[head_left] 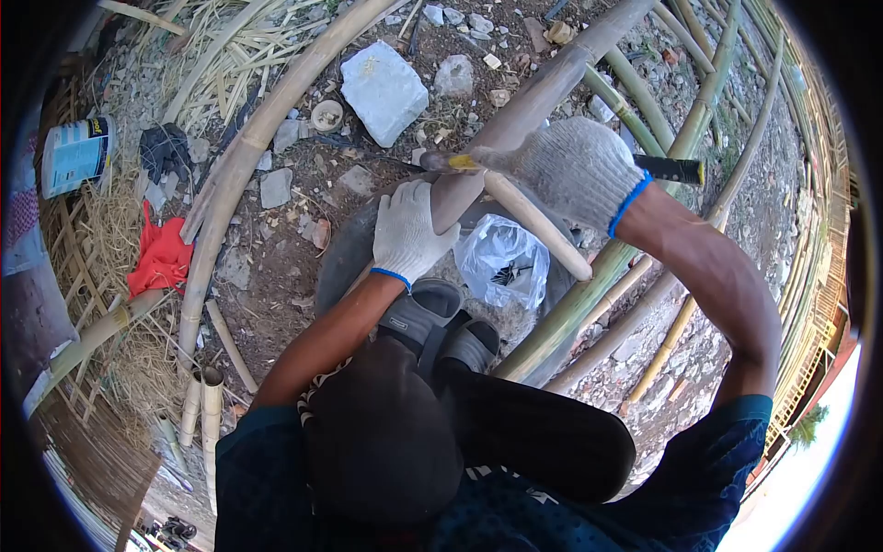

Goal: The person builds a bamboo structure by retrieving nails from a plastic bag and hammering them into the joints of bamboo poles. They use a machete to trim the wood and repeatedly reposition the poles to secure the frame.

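My left hand (411, 232), in a white knit glove with a blue cuff, grips the near end of a thick brown bamboo pole (538, 97). My right hand (584, 170), gloved the same way, is closed around a hammer-like tool (670, 170) with a black grip. Its yellow-marked far end (451, 162) lies over the pole, just beyond my left hand; the head is blurred. A pale wooden rod (538, 225) slants from the pole's end toward a green bamboo pole (570, 317). Below the rod sits a clear plastic bag (503, 260) with small dark pieces inside.
My sandalled feet (428, 317) are close below the work. A large grey stone block (384, 92) lies ahead among rubble. Long bamboo poles (708, 101) cross at the right. A curved pole (248, 152), a red cloth (161, 248) and a blue-white bucket (78, 155) are at left.
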Demonstrator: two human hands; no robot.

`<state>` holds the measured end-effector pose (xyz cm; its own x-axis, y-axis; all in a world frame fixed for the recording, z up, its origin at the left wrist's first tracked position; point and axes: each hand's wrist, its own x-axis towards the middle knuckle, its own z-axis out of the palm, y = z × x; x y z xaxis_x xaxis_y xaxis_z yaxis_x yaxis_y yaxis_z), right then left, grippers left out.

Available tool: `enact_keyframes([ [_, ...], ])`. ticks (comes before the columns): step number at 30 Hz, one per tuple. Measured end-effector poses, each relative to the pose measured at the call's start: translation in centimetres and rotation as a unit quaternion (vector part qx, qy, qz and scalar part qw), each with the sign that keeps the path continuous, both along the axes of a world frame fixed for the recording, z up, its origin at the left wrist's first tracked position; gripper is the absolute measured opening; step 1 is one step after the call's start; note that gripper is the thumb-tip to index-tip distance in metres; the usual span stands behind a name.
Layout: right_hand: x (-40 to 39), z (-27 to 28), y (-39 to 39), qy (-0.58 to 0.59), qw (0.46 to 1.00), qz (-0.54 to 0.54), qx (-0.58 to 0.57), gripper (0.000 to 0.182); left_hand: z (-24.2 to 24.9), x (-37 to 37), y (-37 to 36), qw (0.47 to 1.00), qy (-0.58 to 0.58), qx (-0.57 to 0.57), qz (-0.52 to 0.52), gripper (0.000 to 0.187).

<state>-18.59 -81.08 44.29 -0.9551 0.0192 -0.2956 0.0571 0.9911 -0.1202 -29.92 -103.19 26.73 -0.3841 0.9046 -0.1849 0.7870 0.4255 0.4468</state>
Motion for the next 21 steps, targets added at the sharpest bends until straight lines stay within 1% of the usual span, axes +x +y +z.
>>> enact_keyframes([
  [1, -0.7, 0.3, -0.1, 0.006, 1.000, 0.024, 0.001, 0.058, 0.0, -0.1, 0.2, 1.000, 0.003, 0.006, 0.000, 0.067],
  [4, -3.2, 3.1, -2.2, 0.016, 0.999, 0.021, 0.030, 0.053, -0.2, -0.1, 0.2, 1.000, 0.001, -0.007, 0.003, 0.067],
  [7, -3.6, 2.1, -1.7, -0.051, 0.998, 0.015, 0.019, 0.047, -0.1, -0.3, 0.1, 1.000, 0.003, -0.001, -0.001, 0.067],
  [10, -3.5, 1.5, -0.8, -0.082, 0.996, 0.021, -0.001, 0.044, 0.2, -0.3, 0.2, 1.000, -0.010, -0.012, 0.008, 0.067],
  [11, -3.6, 1.6, -0.5, -0.105, 0.994, 0.004, -0.019, 0.043, 0.3, -0.3, 0.4, 1.000, -0.012, -0.018, 0.009, 0.067],
  [12, -4.2, 3.0, -1.1, -0.130, 0.990, -0.020, -0.041, 0.042, 0.5, -0.2, 0.3, 0.999, -0.017, -0.027, 0.003, 0.067],
  [13, -3.7, 3.2, -1.1, -0.084, 0.996, -0.016, -0.040, 0.044, 0.6, -0.3, 0.4, 0.999, -0.018, -0.034, -0.004, 0.067],
  [15, -2.6, 3.7, -1.1, 0.008, 0.999, -0.008, -0.035, 0.048, 0.1, -0.2, 0.2, 1.000, -0.006, -0.007, -0.001, 0.067],
  [16, -2.0, 4.0, -1.6, 0.016, 0.999, -0.035, -0.020, 0.043, 0.2, -0.3, 0.1, 1.000, -0.002, 0.006, 0.000, 0.067],
  [17, -1.3, 4.3, -1.8, 0.019, 0.998, -0.061, -0.008, 0.039, 0.1, -0.4, 0.0, 1.000, -0.010, -0.006, -0.003, 0.068],
  [18, 0.5, 2.7, -1.5, 0.053, 0.987, -0.135, -0.075, 0.031, 0.4, -0.5, 0.2, 1.000, -0.019, -0.017, -0.004, 0.068],
  [20, 4.9, -0.2, -1.6, 0.048, 0.966, -0.246, -0.060, 0.031, 0.5, -0.4, 0.1, 0.999, -0.031, -0.024, -0.004, 0.069],
  [21, 6.3, -1.1, -3.0, 0.096, 0.945, -0.299, -0.087, 0.029, 0.3, -0.5, 0.2, 0.999, -0.030, -0.019, 0.000, 0.069],
])
